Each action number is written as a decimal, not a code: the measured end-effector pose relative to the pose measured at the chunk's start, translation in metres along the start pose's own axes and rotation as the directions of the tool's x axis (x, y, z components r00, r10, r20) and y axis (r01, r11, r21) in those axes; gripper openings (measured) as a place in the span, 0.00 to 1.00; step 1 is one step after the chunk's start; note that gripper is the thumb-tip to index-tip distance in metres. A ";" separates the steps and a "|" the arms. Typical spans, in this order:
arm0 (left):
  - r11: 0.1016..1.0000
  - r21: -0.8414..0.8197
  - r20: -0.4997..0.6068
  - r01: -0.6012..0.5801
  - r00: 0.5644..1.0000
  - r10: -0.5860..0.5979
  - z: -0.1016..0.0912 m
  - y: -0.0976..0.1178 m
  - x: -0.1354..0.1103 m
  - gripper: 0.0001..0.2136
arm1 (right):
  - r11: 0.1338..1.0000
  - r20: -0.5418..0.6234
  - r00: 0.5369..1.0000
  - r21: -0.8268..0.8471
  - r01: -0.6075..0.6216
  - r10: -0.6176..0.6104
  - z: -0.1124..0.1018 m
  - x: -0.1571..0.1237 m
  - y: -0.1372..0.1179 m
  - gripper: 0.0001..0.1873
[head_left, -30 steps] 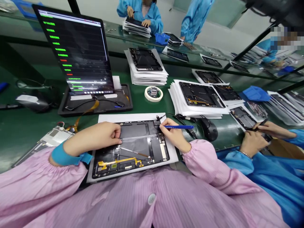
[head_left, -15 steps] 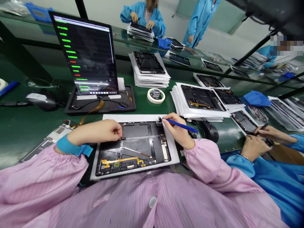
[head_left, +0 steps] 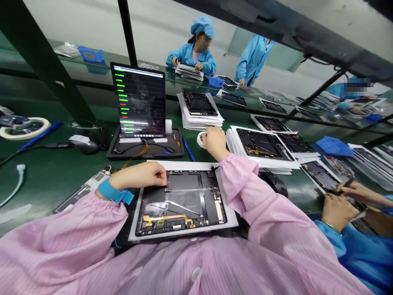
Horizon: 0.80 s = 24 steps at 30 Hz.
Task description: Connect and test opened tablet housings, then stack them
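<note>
An opened tablet (head_left: 181, 203) with its insides exposed lies on a white sheet (head_left: 184, 165) right in front of me. My left hand (head_left: 144, 175) rests on the tablet's upper left part. Its fingertips are pinched on a small black part beside a strip of clear tape. My right hand (head_left: 215, 141) is stretched out beyond the tablet, and its fingers curl over a white tape roll (head_left: 200, 139) on the green table. A blue pen (head_left: 188, 148) lies loose on the table just left of that roll.
An upright tablet with a lit test screen (head_left: 138, 102) stands in a black tray (head_left: 144, 149). Stacks of opened tablets (head_left: 199, 108) (head_left: 264, 145) lie behind and to the right. A black mouse (head_left: 273, 182) sits by my right sleeve. A co-worker's hands (head_left: 340, 200) work at the right.
My right hand has let go of the blue pen, which now lies on the table, and has reached forward to the tape roll. My head has lifted. The left hand stays pinched on the tablet.
</note>
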<state>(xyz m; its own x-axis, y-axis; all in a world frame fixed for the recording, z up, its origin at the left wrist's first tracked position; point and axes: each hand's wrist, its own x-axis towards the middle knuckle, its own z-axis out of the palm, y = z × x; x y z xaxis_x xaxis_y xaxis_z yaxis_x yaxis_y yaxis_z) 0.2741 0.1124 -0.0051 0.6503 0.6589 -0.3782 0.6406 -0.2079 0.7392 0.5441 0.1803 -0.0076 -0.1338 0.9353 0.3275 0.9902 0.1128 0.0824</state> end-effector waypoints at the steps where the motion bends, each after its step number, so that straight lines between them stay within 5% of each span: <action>1: 1.000 -0.016 -0.014 -0.002 1.000 0.002 -0.001 0.000 0.000 0.11 | 1.000 0.022 0.999 -0.002 -0.030 0.030 0.002 0.002 0.005 0.18; 7: 0.997 -0.064 -0.145 -0.039 0.989 0.030 -0.004 -0.002 0.003 0.13 | 0.997 0.054 0.998 0.071 0.030 -0.034 -0.009 -0.002 0.011 0.14; 12: 0.981 -0.184 -0.352 -0.062 0.936 -0.006 -0.006 0.000 0.004 0.14 | 0.951 0.144 0.966 0.256 0.175 -0.216 -0.028 -0.052 -0.024 0.17; 15: 0.973 -0.211 -0.428 -0.090 0.904 -0.009 -0.008 -0.001 0.005 0.14 | 0.934 0.257 0.940 0.331 0.132 -0.224 -0.022 -0.080 -0.034 0.18; 24: 0.961 -0.251 -0.581 -0.117 0.812 -0.053 -0.010 -0.007 0.011 0.17 | 0.853 0.174 0.945 0.498 0.158 -0.276 0.003 -0.080 -0.032 0.07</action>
<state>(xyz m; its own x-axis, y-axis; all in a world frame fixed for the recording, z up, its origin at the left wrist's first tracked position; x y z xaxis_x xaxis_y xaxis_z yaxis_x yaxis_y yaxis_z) 0.2724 0.1285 -0.0089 0.2569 0.9662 -0.0225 0.4372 -0.0955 0.8943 0.5232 0.1031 -0.0390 -0.3933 0.9112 0.1230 0.8434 0.4108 -0.3464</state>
